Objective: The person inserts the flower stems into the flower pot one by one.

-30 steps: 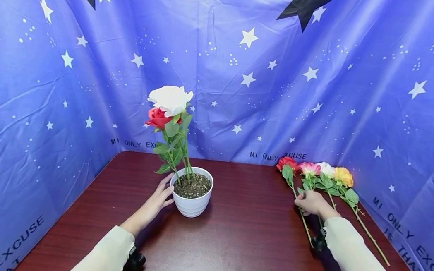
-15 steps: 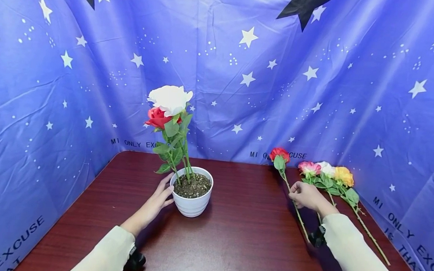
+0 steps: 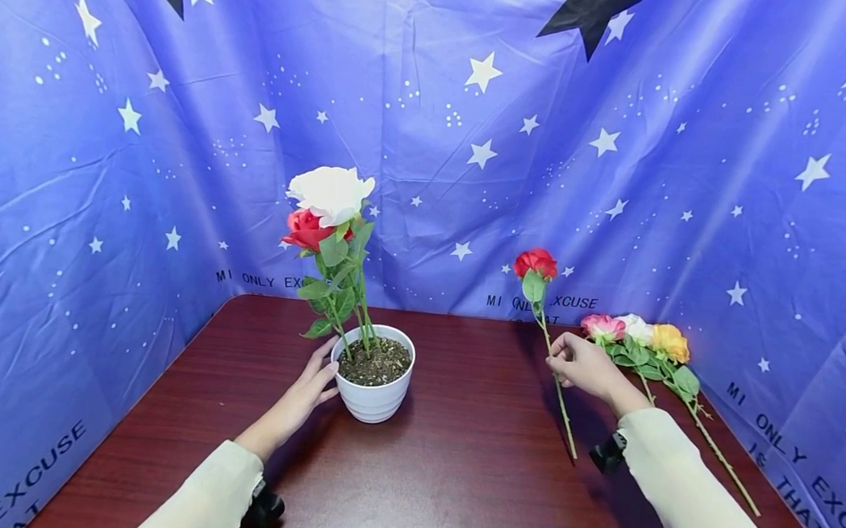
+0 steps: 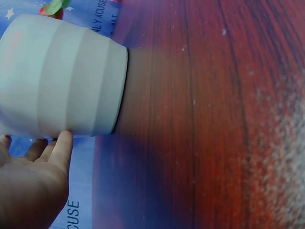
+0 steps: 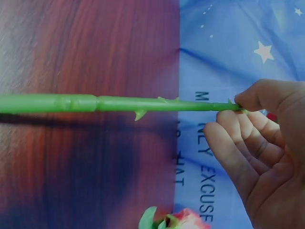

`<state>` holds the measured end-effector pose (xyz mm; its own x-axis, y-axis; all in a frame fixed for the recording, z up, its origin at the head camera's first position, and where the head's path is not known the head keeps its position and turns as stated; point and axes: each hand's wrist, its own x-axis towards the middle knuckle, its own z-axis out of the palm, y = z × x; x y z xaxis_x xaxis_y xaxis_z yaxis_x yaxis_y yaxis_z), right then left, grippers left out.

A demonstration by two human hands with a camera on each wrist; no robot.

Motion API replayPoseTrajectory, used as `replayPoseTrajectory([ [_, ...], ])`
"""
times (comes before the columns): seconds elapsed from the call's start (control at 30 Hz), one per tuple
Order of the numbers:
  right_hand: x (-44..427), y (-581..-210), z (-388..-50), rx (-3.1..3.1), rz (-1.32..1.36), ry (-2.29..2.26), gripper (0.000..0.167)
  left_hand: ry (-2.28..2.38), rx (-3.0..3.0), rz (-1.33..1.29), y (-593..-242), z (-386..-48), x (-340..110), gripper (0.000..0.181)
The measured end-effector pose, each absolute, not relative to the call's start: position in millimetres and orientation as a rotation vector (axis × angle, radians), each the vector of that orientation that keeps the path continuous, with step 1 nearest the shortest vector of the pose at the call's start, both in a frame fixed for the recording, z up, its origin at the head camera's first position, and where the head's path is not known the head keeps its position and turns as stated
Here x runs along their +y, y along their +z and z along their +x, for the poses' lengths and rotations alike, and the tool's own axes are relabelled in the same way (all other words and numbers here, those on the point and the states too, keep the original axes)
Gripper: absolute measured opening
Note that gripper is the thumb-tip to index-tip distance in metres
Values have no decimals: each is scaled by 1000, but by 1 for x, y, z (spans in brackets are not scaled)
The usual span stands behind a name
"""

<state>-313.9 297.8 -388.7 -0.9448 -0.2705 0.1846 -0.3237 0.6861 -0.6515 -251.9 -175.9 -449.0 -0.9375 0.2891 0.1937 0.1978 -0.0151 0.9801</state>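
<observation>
A red rose (image 3: 536, 264) on a long green thorny stem (image 5: 128, 103) is held upright and slightly tilted above the table's right half. My right hand (image 3: 587, 371) pinches its stem about midway between thumb and fingertips. On the left, a white ribbed flowerpot (image 3: 373, 398) full of soil stands on the table, with a white rose (image 3: 331, 195) and a red rose (image 3: 307, 230) planted in it. My left hand (image 3: 304, 392) rests against the pot's left side with its fingers extended; in the left wrist view the fingertips touch the pot wall (image 4: 76, 76).
Right of my right hand lie a pink rose (image 3: 603, 328), a white rose (image 3: 635, 329) and a yellow rose (image 3: 671, 344), partly behind the hand. Beyond the dark red table (image 3: 455, 460) hangs a blue star-patterned cloth (image 3: 431, 135) on three sides.
My right hand has lifted the red rose off the table and moved it left, away from the other flowers, its bloom rising. The left hand and pot have stayed put.
</observation>
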Motion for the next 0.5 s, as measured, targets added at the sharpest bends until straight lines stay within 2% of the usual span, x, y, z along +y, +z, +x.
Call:
replayPoseTrajectory([
  [0.5,262,-373,-320,-2550,657,1044,16,2120,2170,508,-447,-251,-174,58],
])
